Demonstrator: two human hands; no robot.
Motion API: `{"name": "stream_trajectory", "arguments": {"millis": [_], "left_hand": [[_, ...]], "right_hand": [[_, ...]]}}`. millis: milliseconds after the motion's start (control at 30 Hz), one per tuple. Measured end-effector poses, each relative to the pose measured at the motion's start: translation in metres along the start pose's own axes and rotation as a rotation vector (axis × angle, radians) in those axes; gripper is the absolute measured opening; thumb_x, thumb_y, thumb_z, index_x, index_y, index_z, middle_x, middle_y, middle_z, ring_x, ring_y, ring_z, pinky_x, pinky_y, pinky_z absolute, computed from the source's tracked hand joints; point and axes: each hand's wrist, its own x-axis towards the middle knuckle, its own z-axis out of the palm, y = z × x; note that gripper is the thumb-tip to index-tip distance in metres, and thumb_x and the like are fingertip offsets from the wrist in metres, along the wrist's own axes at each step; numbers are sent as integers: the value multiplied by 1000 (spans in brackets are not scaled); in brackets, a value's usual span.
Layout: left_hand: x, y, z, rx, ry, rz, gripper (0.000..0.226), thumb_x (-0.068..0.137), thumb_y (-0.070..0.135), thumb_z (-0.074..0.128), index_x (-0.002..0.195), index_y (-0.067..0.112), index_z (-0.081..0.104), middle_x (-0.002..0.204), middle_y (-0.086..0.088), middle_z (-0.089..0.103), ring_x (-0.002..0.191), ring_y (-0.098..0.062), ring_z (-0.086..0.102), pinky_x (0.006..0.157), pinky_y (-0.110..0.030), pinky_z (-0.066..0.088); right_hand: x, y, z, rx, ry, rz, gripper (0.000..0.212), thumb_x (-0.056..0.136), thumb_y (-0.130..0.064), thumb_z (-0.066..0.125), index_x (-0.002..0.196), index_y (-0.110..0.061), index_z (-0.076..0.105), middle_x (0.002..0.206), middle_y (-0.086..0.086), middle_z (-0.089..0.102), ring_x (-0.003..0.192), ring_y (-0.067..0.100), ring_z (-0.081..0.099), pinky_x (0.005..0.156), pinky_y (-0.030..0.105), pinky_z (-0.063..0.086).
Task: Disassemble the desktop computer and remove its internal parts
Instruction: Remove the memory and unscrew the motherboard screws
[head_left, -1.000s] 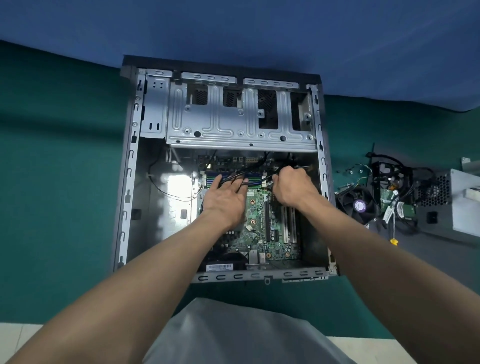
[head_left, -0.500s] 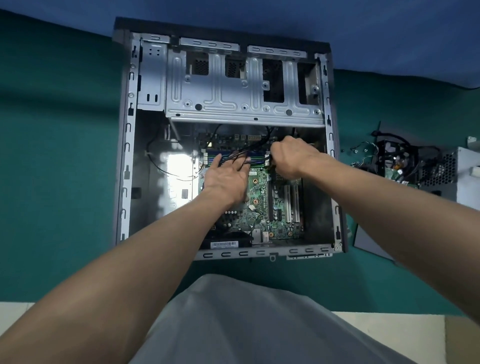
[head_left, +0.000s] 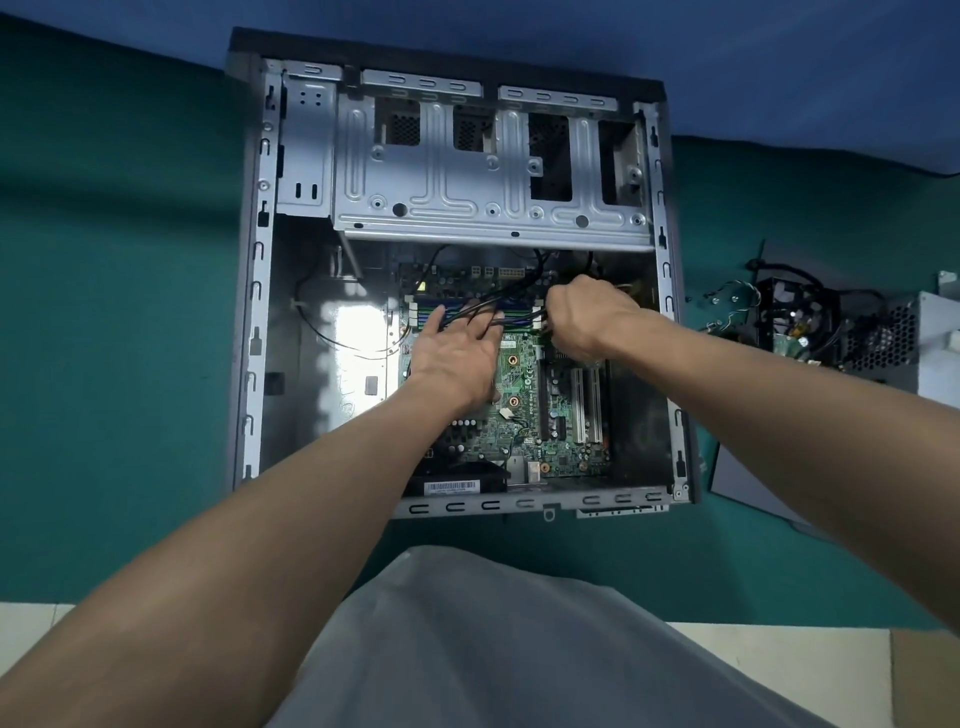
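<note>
Head view, open computer case (head_left: 257, 291) lying flat on green tabletop (head_left: 119, 312), motherboard (head_left: 524, 374) mounted inside, left hand (head_left: 457, 358) flat on motherboard with fingers straight, right hand (head_left: 592, 317) curled, gripping black cables (head_left: 519, 293), power supply (head_left: 930, 343) well apart at right.

Two bare arms in shot: the left forearm (head_left: 260, 519) and the right forearm (head_left: 779, 415), uncovered from the frame's edge down to the wrists. The left hand (head_left: 454, 358) and right hand (head_left: 587, 317) are bare too. Below, a plain pale-grey smooth cloth garment (head_left: 493, 649), softly creased; shirt or trousers, can't tell.
</note>
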Motion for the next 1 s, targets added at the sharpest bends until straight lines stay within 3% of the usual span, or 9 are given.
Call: {"name": "stream_trajectory", "arguments": {"millis": [133,300,400,467,533,733,800,900,1000], "left_hand": [[0,1,0,-15,-1,-7,89,91,52,56,154,22,1,162,3,-3,149,-18,6,120,-45,-5],[0,-1,-1,-20,-7,-4,88,92,55,53,154,22,0,162,4,-5,149,-18,4,120,-44,-5],[0,-1,-1,-21,-20,-7,88,91,57,51,154,22,1,162,5,-5,149,-18,4,119,-44,-6],[1,-1,-1,-28,-17,-5,88,91,57,52,154,23,2,162,4,-4,149,-18,4,119,-44,-6],[1,-1,-2,-39,-15,-9,87,91,56,53,154,23,2,162,5,-4,149,-17,4,118,-44,-7],[1,-1,-3,-50,-22,-11,81,94,48,52,154,24,3,162,5,-2,149,-17,5,120,-44,-4],[0,-1,-5,-69,-29,-14,81,94,43,55,154,24,4,162,6,0,149,-18,7,120,-45,-2],[0,-1,-11,-54,-56,-17,70,98,29,46,154,24,6,162,6,1,149,-18,7,120,-47,-2],[1,0,-15,-51,-65,-26,65,98,20,40,155,24,8,162,6,1,149,-17,7,119,-48,-3]], "right_hand": [[0,2,0,-100,55,-164,35,92,-5,32,59,-17,30,62,3,32,70,28,44,65,36,35],[7,3,-2,-15,53,-123,30,81,1,46,58,-14,36,64,6,40,55,20,41,51,30,34],[12,5,3,141,61,-2,25,86,-17,58,66,-5,48,75,9,51,59,20,48,62,32,42],[13,6,8,224,74,105,32,94,-29,49,74,-4,47,79,7,49,68,24,50,71,33,44],[14,7,9,253,75,157,28,96,-24,43,74,-7,48,81,11,48,73,29,49,71,33,41],[11,12,8,286,122,153,17,87,-7,56,72,-12,49,88,10,50,80,30,52,70,32,42],[10,12,7,277,109,134,5,89,-12,56,85,-9,55,93,10,51,84,30,51,74,36,46],[8,11,8,195,77,141,26,98,-34,43,86,-11,50,89,9,51,84,31,52,86,43,47],[7,11,9,175,99,122,18,94,-20,44,79,-10,47,90,11,52,84,35,56,81,41,48]]}}
